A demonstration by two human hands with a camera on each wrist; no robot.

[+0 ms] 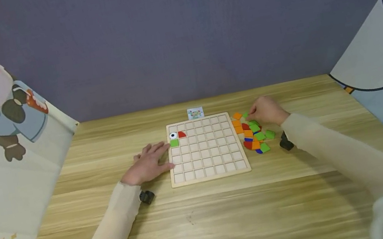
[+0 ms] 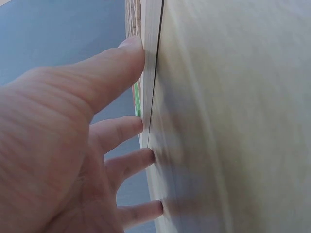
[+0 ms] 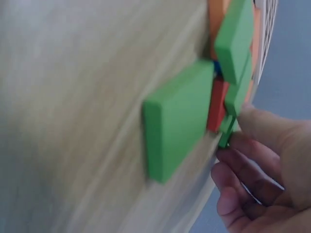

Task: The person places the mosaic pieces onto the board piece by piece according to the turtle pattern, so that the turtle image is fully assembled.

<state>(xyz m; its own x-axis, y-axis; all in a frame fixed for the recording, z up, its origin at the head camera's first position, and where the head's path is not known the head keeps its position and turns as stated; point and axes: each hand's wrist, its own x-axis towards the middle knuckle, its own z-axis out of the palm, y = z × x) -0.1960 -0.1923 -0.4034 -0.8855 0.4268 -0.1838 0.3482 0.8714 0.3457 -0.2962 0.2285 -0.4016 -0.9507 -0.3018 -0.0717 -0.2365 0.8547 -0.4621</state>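
Note:
A square wooden grid board (image 1: 210, 179) lies on the table. My left hand (image 1: 147, 163) is spread at its left edge; in the left wrist view the thumb (image 2: 129, 53) touches the rim and the other fingers are extended. A round eye tile (image 1: 173, 135), a red quarter-round tile (image 1: 181, 134) and a green square tile (image 1: 174, 143) sit in cells at the upper left. Right of the board, my right hand (image 1: 267, 110) pinches a small green tile (image 1: 245, 115) at the far end of a loose pile. The fingers partly hide that tile.
The pile holds several overlapping green tiles (image 1: 260, 136), orange tiles (image 1: 237, 126), red tiles (image 1: 247, 144) and blue tiles. A small patterned card (image 1: 195, 113) lies behind the board. A dark partition (image 1: 185, 36) rises at the table's back edge.

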